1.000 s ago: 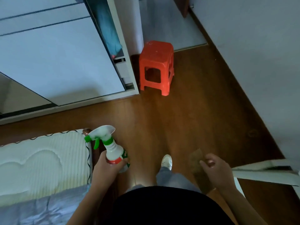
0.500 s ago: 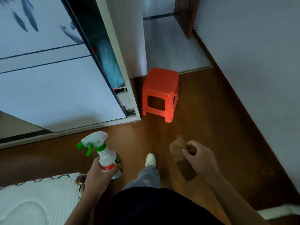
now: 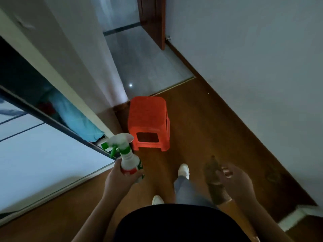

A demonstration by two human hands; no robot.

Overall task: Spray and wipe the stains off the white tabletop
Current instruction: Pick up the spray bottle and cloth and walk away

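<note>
My left hand [image 3: 120,179] grips a white spray bottle [image 3: 126,155] with a green trigger and nozzle, held upright at lower centre with the nozzle pointing left. My right hand [image 3: 237,182] pinches a brown cloth [image 3: 215,182] that hangs down in front of it at lower right. Both hands are held out over a wooden floor [image 3: 201,128]. No white tabletop is in view.
An orange plastic stool [image 3: 148,119] stands on the floor ahead. A wardrobe with a sliding door [image 3: 43,163] runs along the left. A white wall [image 3: 253,58] lines the right, and a doorway with grey tiles [image 3: 145,67] opens ahead. A white edge [image 3: 297,215] shows at lower right.
The view has swung up and away from the bed, which has left the frame. The stool and doorway now lie straight ahead. Both hands still carry the bottle and cloth.
</note>
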